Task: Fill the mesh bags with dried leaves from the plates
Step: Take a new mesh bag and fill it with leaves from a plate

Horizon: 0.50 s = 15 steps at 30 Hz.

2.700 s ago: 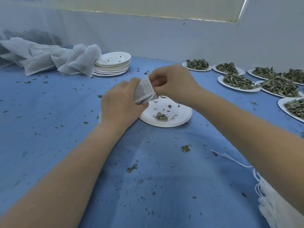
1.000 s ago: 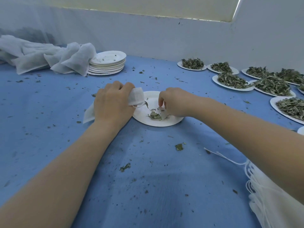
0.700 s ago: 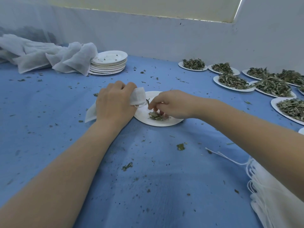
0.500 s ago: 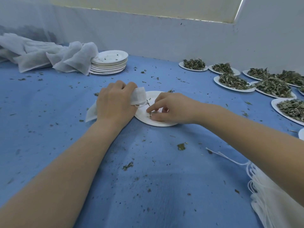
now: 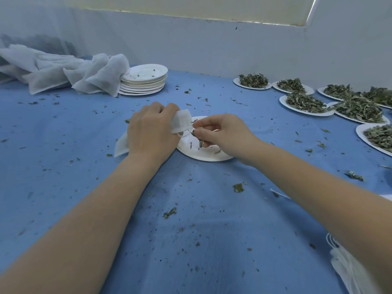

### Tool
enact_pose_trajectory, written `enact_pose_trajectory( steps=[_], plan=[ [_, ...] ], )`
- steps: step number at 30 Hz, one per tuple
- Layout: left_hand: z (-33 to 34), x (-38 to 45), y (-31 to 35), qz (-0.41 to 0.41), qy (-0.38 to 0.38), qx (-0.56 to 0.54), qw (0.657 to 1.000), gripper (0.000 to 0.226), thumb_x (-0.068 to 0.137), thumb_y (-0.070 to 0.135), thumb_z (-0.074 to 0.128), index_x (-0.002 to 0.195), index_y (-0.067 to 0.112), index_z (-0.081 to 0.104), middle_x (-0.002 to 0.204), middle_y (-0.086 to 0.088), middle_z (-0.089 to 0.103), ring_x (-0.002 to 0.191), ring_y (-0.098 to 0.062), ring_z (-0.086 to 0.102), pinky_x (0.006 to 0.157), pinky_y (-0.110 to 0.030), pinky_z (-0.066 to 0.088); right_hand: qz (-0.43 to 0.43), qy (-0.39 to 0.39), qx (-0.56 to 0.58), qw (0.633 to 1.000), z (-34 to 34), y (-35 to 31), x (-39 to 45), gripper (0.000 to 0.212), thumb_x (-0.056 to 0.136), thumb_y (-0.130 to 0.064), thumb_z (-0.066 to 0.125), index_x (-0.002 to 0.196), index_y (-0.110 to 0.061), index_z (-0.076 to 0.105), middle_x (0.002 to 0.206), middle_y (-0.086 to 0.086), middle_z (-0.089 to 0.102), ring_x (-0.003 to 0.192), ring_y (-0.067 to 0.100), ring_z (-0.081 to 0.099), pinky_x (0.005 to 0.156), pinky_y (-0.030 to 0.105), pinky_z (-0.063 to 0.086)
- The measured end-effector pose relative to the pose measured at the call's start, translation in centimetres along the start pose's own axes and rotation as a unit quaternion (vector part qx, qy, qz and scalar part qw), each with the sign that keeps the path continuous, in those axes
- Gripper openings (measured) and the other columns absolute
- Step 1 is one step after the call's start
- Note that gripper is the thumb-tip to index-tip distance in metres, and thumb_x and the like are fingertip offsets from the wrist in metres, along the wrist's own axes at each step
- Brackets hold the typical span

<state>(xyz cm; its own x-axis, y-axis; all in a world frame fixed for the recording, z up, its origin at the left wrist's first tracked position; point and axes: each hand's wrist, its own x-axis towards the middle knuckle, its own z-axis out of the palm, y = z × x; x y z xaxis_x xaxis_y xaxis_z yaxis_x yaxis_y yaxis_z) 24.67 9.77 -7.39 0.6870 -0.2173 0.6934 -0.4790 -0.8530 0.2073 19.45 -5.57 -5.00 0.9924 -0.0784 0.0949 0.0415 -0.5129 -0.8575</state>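
The left hand (image 5: 151, 132) is gripping a small white mesh bag (image 5: 180, 120), fingers curled around it so that its mouth is poking out toward the right hand (image 5: 222, 134), while the bag's other end is trailing out behind the left wrist onto the blue cloth (image 5: 191, 240). The right hand is pinching a small tuft of dried leaves (image 5: 196, 134) between thumb and fingertips, right at the bag's mouth; the two hands are working almost touching, just above the near plate (image 5: 203, 155). That plate is lying directly under the right hand and is carrying only a few last scraps, so this portion is looking nearly emptied into the bag. Beyond the left hand, a stack of emptied plates (image 5: 144, 81) is sitting beside a heap of white mesh bags (image 5: 63, 71), suggesting a good share of the work is already behind. Far out past the right hand, several full plates of leaves (image 5: 305, 102) are waiting in a cluster, so plenty is remaining. Near the right forearm, at the lower edge, a pile of flat unfilled bags (image 5: 350, 270) with drawstrings is lying ready. Loose leaf crumbs are scattering the cloth all around both arms.
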Motion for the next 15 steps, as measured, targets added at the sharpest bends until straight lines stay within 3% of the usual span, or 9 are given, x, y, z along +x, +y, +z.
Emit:
enact_pose_trajectory(
  steps=[3, 5, 8, 10, 12, 15],
  plan=[
    [0.0, 0.0, 0.0, 0.001, 0.010, -0.003, 1.000, 0.028, 0.073, 0.015, 0.069, 0.100, 0.011, 0.064, 0.090, -0.013, 0.060, 0.083, -0.034, 0.053, 0.069, -0.033, 0.027, 0.006, 0.034, 0.011, 0.999, 0.0, -0.1, 0.2, 0.014, 0.088, -0.019, 0.064, 0.101, -0.020, 0.062, 0.068, -0.012, 0.064, 0.053, 0.000, 0.060, 0.075, 0.032, 0.053],
    [0.1, 0.0, 0.0, 0.003, 0.016, -0.007, 1.000, 0.027, 0.072, 0.013, 0.069, 0.098, 0.010, 0.064, 0.087, -0.014, 0.060, 0.080, -0.034, 0.054, 0.068, -0.033, 0.028, -0.007, 0.065, 0.006, 0.998, -0.3, -0.2, 0.4, 0.008, 0.089, -0.018, 0.062, 0.095, -0.022, 0.065, 0.072, -0.011, 0.064, 0.053, 0.000, 0.061, 0.074, 0.028, 0.053],
    [0.1, -0.1, 0.2, 0.011, 0.026, -0.020, 0.999, 0.026, 0.069, 0.013, 0.071, 0.094, 0.009, 0.066, 0.083, -0.015, 0.060, 0.076, -0.035, 0.054, 0.067, -0.036, 0.032, -0.024, 0.071, -0.005, 0.997, -0.8, -0.6, 0.6, 0.011, 0.088, -0.017, 0.063, 0.082, -0.026, 0.068, 0.072, -0.013, 0.065, 0.057, 0.001, 0.063, 0.078, 0.031, 0.054],
    [0.0, -0.1, 0.5, 0.021, 0.035, -0.036, 0.999, 0.026, 0.066, 0.015, 0.073, 0.091, 0.009, 0.066, 0.079, -0.014, 0.059, 0.072, -0.034, 0.055, 0.065, -0.034, 0.032, -0.049, 0.052, -0.038, 0.997, -0.7, -1.1, 0.7, 0.010, 0.086, -0.017, 0.065, 0.084, -0.025, 0.071, 0.067, -0.016, 0.065, 0.057, -0.002, 0.063, 0.069, 0.018, 0.053],
    [-0.2, -0.2, 0.9, 0.030, 0.036, -0.057, 0.997, 0.032, 0.063, 0.018, 0.076, 0.092, 0.010, 0.067, 0.079, -0.013, 0.060, 0.072, -0.034, 0.056, 0.063, -0.033, 0.033, -0.092, 0.043, -0.108, 0.989, -0.5, -2.1, 0.9, 0.011, 0.085, -0.016, 0.064, 0.089, -0.021, 0.073, 0.064, -0.017, 0.064, 0.059, -0.006, 0.060, 0.059, 0.004, 0.042],
    [-0.6, -0.1, 1.4, 0.000, 0.039, -0.106, 0.994, 0.038, 0.068, 0.025, 0.073, 0.102, 0.011, 0.064, 0.087, -0.011, 0.062, 0.080, -0.033, 0.057, 0.065, -0.037, 0.041, -0.172, 0.043, -0.217, 0.960, -0.8, -3.8, 1.2, 0.013, 0.085, -0.013, 0.062, 0.090, -0.016, 0.073, 0.083, -0.002, 0.068, 0.077, 0.007, 0.058, 0.073, 0.017, 0.042]
  ],
)
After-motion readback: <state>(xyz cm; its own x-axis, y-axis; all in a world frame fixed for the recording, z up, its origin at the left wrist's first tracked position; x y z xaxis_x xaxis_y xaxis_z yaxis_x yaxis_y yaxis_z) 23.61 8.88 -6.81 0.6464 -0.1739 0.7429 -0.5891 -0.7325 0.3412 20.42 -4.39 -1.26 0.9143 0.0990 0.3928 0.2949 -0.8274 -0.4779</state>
